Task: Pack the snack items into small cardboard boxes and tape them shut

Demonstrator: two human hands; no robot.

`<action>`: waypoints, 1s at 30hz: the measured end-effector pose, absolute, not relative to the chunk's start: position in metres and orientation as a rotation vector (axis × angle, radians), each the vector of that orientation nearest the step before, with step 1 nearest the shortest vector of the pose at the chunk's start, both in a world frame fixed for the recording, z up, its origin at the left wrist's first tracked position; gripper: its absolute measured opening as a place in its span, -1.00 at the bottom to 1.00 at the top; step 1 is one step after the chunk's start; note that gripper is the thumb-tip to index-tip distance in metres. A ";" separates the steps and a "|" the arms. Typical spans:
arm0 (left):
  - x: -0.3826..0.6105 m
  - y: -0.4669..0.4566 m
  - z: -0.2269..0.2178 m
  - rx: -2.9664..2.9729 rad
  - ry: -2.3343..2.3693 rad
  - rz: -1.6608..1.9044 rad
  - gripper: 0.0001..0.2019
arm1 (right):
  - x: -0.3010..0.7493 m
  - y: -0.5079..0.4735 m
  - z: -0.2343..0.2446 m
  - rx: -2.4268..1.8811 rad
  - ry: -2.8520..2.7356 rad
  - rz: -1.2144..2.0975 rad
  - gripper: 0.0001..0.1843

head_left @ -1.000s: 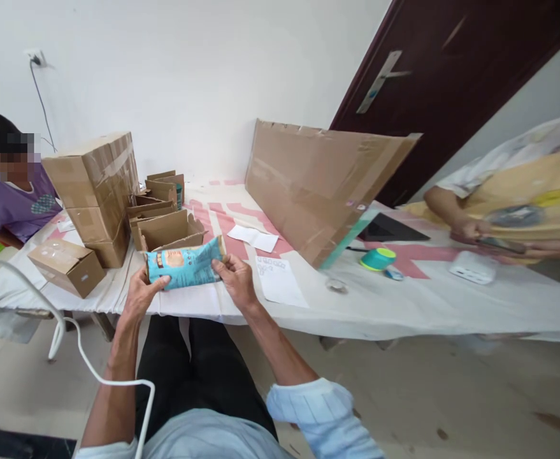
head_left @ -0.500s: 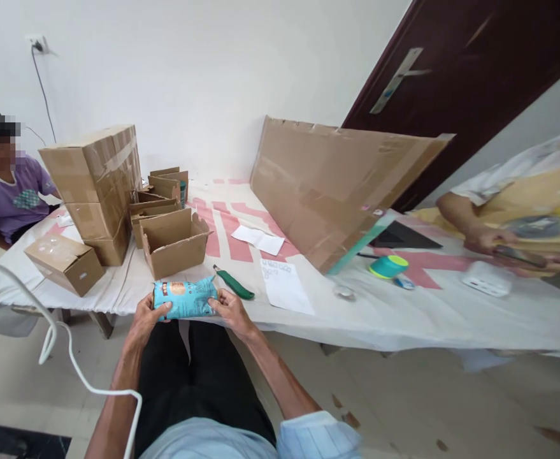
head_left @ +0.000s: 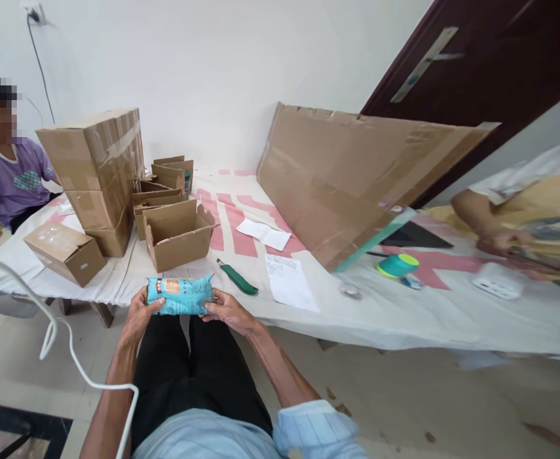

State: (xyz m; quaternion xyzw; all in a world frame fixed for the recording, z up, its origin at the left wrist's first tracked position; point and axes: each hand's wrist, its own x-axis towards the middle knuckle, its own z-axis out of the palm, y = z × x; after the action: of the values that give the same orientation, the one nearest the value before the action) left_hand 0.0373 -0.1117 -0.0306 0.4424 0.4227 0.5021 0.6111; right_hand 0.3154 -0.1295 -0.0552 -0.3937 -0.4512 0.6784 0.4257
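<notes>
I hold a small blue packet (head_left: pixel 179 295) with an orange label lengthwise between both hands, just over the near edge of the white-covered table (head_left: pixel 404 312). My left hand (head_left: pixel 137 313) grips its left end and my right hand (head_left: pixel 225 308) grips its right end, fingers curled. An open, empty cardboard box (head_left: pixel 178 234) stands right behind the packet. A green utility knife (head_left: pixel 237 278) lies on the table to the right of my right hand.
Taped cartons (head_left: pixel 98 172) are stacked at the left, with a small sealed box (head_left: pixel 64 252) in front and more open boxes behind. A large flat cardboard sheet (head_left: pixel 356 182) leans at the back. Paper slips (head_left: pixel 290 282), a teal tape roll (head_left: pixel 397 264). Persons sit at far left and far right.
Both hands have lowered the blue packet from in front of the open box toward me, down to the table's near edge. The green knife has come into view.
</notes>
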 end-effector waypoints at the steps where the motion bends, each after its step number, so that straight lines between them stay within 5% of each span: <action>1: 0.037 -0.112 -0.031 1.018 0.968 1.147 -0.37 | 0.314 -0.129 -0.057 -0.975 -1.127 1.677 -0.30; 11: 0.019 -0.123 -0.031 1.049 1.002 1.057 -0.38 | 0.313 -0.107 -0.053 -1.060 -1.249 1.454 -0.36; 19: -0.017 -0.123 -0.026 0.998 1.042 1.276 -0.35 | 0.340 -0.013 0.014 -1.383 -1.018 0.791 -0.29; 30: -0.045 -0.127 -0.009 0.870 1.136 1.511 -0.41 | 0.339 0.033 0.068 -1.571 -1.024 1.081 -0.88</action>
State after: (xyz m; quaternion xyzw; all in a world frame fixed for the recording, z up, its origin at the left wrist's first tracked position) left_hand -0.0453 -0.1271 -0.0095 0.3607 0.4710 0.6264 0.5057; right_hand 0.3389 0.0328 0.0677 -0.6408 -0.4177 0.4410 0.4695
